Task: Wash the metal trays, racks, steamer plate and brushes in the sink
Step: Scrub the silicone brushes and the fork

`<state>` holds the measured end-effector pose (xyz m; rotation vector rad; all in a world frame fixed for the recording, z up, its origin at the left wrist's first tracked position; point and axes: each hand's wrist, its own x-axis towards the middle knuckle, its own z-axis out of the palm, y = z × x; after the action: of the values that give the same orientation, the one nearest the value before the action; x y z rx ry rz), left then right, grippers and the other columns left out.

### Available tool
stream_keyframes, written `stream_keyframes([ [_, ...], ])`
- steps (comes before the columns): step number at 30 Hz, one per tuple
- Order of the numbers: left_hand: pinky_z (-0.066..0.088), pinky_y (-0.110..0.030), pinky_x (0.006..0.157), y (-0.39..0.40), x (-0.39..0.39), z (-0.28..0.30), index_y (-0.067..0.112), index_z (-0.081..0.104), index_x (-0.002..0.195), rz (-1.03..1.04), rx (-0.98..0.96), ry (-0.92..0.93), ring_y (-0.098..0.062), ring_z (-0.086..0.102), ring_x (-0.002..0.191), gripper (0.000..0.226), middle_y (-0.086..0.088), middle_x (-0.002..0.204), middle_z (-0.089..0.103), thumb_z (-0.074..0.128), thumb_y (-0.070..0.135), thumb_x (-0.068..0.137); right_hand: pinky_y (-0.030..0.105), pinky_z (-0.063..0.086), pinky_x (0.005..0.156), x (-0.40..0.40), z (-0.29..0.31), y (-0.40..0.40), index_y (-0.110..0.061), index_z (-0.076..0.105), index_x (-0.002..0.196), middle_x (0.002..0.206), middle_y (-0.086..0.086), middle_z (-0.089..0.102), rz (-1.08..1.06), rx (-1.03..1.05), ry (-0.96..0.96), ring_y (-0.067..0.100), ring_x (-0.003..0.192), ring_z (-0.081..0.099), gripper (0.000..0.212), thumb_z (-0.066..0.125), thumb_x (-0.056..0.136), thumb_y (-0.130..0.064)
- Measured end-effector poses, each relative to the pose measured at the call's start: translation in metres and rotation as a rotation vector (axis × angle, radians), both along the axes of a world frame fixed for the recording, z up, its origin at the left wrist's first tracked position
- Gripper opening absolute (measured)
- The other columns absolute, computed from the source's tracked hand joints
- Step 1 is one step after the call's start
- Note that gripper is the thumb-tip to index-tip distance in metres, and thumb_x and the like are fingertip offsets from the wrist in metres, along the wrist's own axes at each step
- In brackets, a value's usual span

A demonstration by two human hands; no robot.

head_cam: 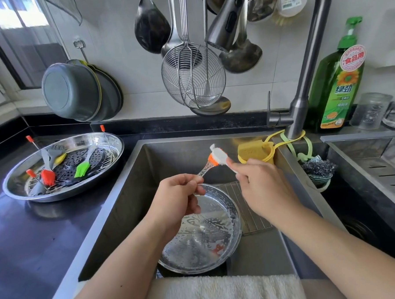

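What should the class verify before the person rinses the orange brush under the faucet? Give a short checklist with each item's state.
1. Left hand grips the orange brush by its clear handle: ok.
2. Right hand holds the white scrub brush against the bristles: ok.
3. Brush is over the sink: ok.
4. Faucet head running: not ok, no water visible.
5. Bristles clean: cannot tell.

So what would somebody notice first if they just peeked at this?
Probably the two hands over the sink: the left hand holds an orange-bristled brush while the right hand scrubs it with a white brush. Next, the bright green and red brushes in the metal tray on the left counter.
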<state>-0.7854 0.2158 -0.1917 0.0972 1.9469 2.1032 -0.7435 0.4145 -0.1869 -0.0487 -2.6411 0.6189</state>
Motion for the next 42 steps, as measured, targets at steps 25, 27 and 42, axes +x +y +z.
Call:
stream_keyframes([
  [25, 0.029, -0.048, 0.125, -0.011, 0.001, 0.019, -0.012, 0.042, 0.147, -0.377, 0.740, -0.355, -0.039, 0.041, 0.147, 0.065, -0.025, 0.154, 0.045, 0.047, 0.015, 0.087, 0.016, 0.040, 0.063, 0.013, -0.006, -0.017, -0.039, 0.065, 0.133, 0.075, -0.020, 0.044, 0.463, -0.062, 0.050, -0.001, 0.070, 0.048, 0.045, 0.064, 0.097, -0.011],
  [27, 0.032, -0.050, 0.123, -0.012, 0.000, 0.018, -0.012, 0.045, 0.146, -0.299, 0.753, -0.390, -0.041, 0.047, 0.143, 0.063, -0.028, 0.150, 0.050, 0.044, 0.031, 0.100, 0.012, 0.035, 0.063, 0.018, -0.006, -0.024, -0.037, 0.067, 0.132, 0.076, -0.020, 0.048, 0.506, -0.059, -0.001, -0.003, 0.072, 0.049, 0.043, 0.064, 0.097, -0.011],
  [42, 0.056, -0.032, 0.058, 0.001, -0.005, -0.006, 0.003, 0.060, 0.090, -0.035, -0.342, -0.272, -0.027, 0.065, 0.062, 0.028, -0.018, 0.071, 0.067, 0.038, 0.003, 0.109, 0.033, 0.051, 0.086, 0.006, -0.010, -0.019, -0.044, 0.064, 0.131, 0.126, 0.000, 0.064, 0.236, 0.030, -0.509, 0.025, 0.104, 0.062, 0.034, 0.061, 0.100, -0.030],
])
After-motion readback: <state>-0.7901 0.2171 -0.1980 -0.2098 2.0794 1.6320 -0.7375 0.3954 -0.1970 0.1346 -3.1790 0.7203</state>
